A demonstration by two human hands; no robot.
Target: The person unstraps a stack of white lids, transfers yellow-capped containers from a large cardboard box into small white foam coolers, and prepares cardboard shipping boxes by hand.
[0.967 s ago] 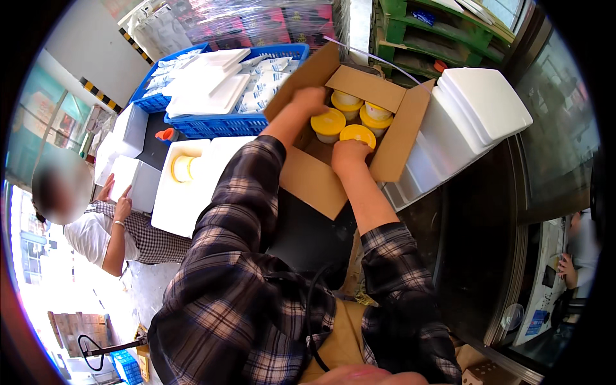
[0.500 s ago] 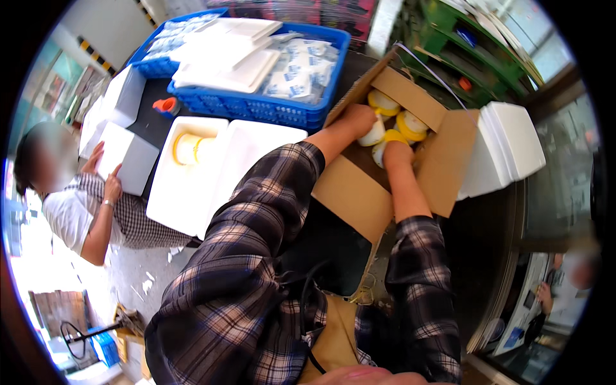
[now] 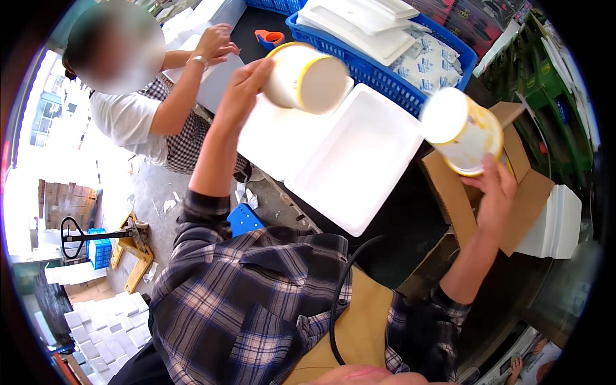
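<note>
My left hand (image 3: 242, 93) is raised at the left, closed on a white tub with a yellow rim (image 3: 324, 83). That tub is tilted over a white foam box (image 3: 273, 144) and hides part of it. Toward the right, my right hand (image 3: 497, 196) grips a second white tub (image 3: 473, 138) with yellow bands, held tilted above the open cardboard box (image 3: 449, 199). Between the two hands lies another shallow white foam piece (image 3: 359, 154), hollow side up, beside the foam box. Most of the cardboard box's inside is hidden.
Behind stands a blue crate (image 3: 378, 74) with white foam lids (image 3: 359, 22) and printed ice packs (image 3: 430, 64). An orange and blue tape dispenser (image 3: 269, 38) lies near a co-worker's hands. White foam boxes (image 3: 555, 224) stand right of the cardboard box; green pallets (image 3: 545, 83) are beyond.
Both hands have come up out of the cardboard box, each holding a tub. The left moved far left over the foam box; the right rose just above the carton. The view has shifted.
</note>
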